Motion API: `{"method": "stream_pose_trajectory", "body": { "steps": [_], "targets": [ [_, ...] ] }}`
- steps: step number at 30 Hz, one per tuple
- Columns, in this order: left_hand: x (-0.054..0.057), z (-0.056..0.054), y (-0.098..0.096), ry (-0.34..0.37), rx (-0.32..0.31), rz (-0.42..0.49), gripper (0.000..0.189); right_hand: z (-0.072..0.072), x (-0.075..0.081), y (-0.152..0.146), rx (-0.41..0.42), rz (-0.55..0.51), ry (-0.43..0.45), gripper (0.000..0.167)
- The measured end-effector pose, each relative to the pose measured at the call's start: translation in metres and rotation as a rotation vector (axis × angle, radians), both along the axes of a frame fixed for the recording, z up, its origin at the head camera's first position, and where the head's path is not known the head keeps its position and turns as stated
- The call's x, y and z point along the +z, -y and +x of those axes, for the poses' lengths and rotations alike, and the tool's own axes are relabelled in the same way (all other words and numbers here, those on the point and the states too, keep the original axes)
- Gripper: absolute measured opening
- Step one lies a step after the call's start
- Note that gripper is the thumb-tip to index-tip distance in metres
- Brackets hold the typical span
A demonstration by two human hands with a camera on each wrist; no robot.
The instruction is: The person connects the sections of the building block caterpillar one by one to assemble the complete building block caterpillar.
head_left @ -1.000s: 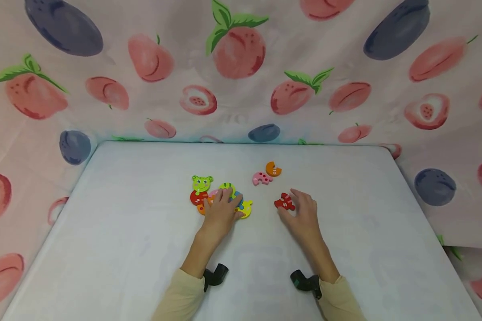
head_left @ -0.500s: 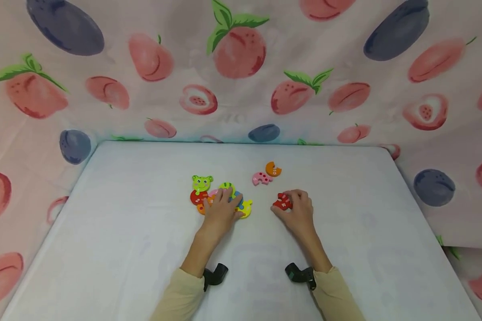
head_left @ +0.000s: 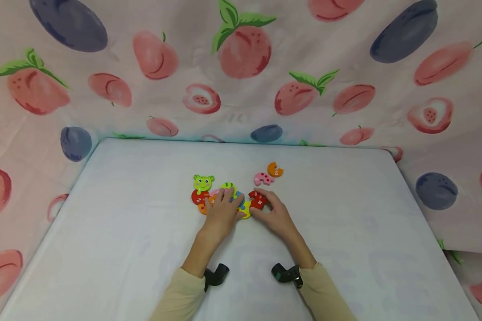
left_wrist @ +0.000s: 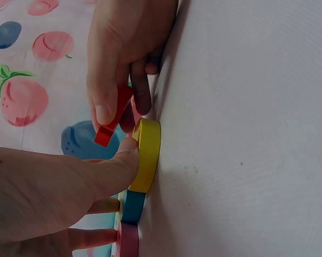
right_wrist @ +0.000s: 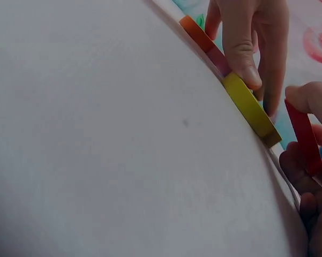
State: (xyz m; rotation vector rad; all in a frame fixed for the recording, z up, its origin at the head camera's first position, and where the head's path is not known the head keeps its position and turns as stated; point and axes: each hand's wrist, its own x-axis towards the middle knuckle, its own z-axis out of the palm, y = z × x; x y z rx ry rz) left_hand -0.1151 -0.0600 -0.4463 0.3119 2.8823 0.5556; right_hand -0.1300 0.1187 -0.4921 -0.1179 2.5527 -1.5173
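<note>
My right hand (head_left: pixel 278 217) pinches a red wooden puzzle piece (head_left: pixel 258 200) numbered 8 between thumb and fingers. In the left wrist view that red piece (left_wrist: pixel 113 118) is tilted and raised, close above the end of the yellow piece (left_wrist: pixel 147 160). My left hand (head_left: pixel 220 215) rests with spread fingers on a joined row of caterpillar puzzle pieces, its thumb on the yellow piece (head_left: pixel 245 210). The row starts with a green smiling head (head_left: pixel 203 183) and a red piece (head_left: pixel 199 197) numbered 2. My left fingers hide part of the middle pieces.
Behind my right hand lie a pink spotted piece (head_left: pixel 263 179) and an orange piece (head_left: pixel 275 170) numbered 10, close together. A white-covered table (head_left: pixel 116 232) bears everything. Fruit-printed cloth (head_left: pixel 232 98) hangs behind it. Each wrist wears a black camera (head_left: pixel 216 274).
My right hand closed its fingers on the red 8 piece and brought it left, beside the yellow piece. My left hand stays on the row. The head view shifted slightly.
</note>
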Motion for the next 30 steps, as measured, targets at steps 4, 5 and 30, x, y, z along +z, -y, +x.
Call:
{"method": "stream_pose_trajectory", "body": {
  "steps": [4, 5, 30],
  "targets": [
    [0.0005, -0.0008, -0.0006, 0.006, 0.0, -0.005, 0.055, -0.0011, -0.0004, 0.0054, -0.024, 0.038, -0.027, 0.061],
    [0.0004, -0.0011, -0.0007, 0.008, 0.001, -0.008, 0.055, -0.0009, -0.0003, 0.0061, -0.025, 0.049, -0.039, 0.06],
    [-0.0014, -0.0003, -0.001, -0.004, -0.001, -0.029, 0.055, 0.0003, -0.0058, 0.0103, 0.001, 0.152, -0.177, 0.056]
  ]
}}
